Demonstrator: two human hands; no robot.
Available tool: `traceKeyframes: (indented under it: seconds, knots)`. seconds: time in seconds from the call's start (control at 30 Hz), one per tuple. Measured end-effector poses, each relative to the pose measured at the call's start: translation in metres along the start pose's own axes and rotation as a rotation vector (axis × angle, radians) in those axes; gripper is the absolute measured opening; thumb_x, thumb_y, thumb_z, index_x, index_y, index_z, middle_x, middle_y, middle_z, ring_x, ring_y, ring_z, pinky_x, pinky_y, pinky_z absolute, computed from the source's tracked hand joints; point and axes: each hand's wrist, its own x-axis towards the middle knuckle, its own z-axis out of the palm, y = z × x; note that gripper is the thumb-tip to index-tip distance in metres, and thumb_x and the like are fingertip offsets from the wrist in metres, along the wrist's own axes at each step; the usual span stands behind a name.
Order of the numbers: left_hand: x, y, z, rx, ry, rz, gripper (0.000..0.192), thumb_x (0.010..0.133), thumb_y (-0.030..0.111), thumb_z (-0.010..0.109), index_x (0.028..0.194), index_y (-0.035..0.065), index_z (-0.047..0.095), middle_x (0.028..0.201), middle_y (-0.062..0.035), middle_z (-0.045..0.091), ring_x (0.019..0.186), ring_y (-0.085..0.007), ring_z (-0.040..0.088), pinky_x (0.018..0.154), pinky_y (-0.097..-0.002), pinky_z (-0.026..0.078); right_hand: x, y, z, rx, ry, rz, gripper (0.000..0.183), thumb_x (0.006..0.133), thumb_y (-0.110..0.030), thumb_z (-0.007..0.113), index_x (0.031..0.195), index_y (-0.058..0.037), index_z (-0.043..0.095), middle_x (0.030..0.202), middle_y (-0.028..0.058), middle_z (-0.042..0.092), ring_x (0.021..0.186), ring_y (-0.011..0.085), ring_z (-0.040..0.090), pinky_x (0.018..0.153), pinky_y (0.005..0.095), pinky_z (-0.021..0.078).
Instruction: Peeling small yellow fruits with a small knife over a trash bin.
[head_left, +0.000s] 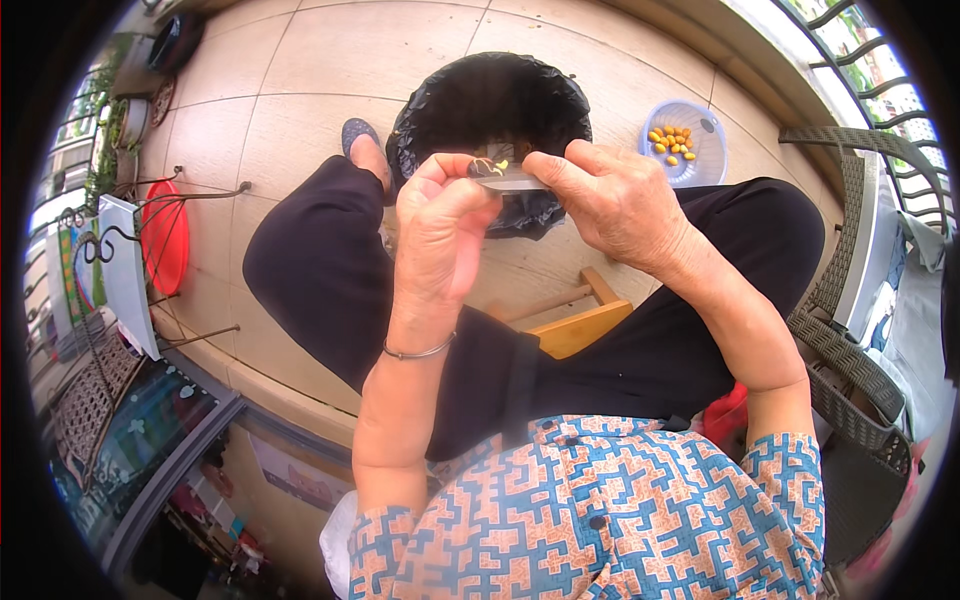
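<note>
My left hand (448, 217) pinches a small dark piece with a pale rim (480, 168) between thumb and finger. My right hand (622, 196) grips a flat grey metal tool (517, 182), which looks like a blade; its handle is hidden in my fist. The metal reaches across to my left thumb. A bit of yellow flesh (501, 166) shows at the dark piece, just above the metal. Both hands are held over the near rim of a round bin lined with a black plastic bag (420, 97). Shadow hides most of what lies inside the bin.
A pale plastic basket (709, 161) with several small yellow-orange kernels (672, 142) stands on the tiled floor at right. A small wooden stool (581, 330) lies between my legs. Woven chairs (832, 300) stand at right, a metal rack (195, 193) and red basin (166, 236) at left.
</note>
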Motion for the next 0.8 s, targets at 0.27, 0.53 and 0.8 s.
traceKeyframes:
  seconds: [0.27,0.53,0.8]
  knots:
    - [0.003,-0.004,-0.003,-0.091,-0.083,-0.063,0.019,0.083,-0.002,0.061,0.102,-0.0032,0.060,0.097,-0.0103,0.064,0.079,-0.0170,0.058,0.072,-0.0263,0.047,-0.003,0.016,0.013,-0.084,-0.101,0.116,0.027,0.083,-0.011,0.065,0.110,-0.0128,0.063,0.080,0.0061,0.059,0.066,0.0258,0.066,0.057,0.0368,0.0534]
    - [0.002,-0.002,0.000,-0.182,-0.022,-0.051,0.021,0.085,-0.002,0.060,0.106,-0.0008,0.060,0.104,-0.0132,0.064,0.090,-0.0201,0.062,0.077,-0.0277,0.051,-0.002,0.002,0.000,0.118,0.044,0.032,0.032,0.078,-0.007,0.069,0.109,-0.0105,0.063,0.076,0.0045,0.057,0.065,0.0234,0.066,0.055,0.0340,0.0534]
    - [0.001,-0.007,0.001,-0.392,-0.029,-0.065,0.033,0.087,-0.005,0.057,0.119,0.0016,0.055,0.109,-0.0178,0.064,0.095,-0.0234,0.063,0.077,-0.0318,0.053,-0.003,-0.004,0.007,0.059,0.042,0.013,0.035,0.076,-0.008,0.069,0.110,-0.0110,0.062,0.076,0.0036,0.055,0.065,0.0219,0.065,0.056,0.0330,0.0539]
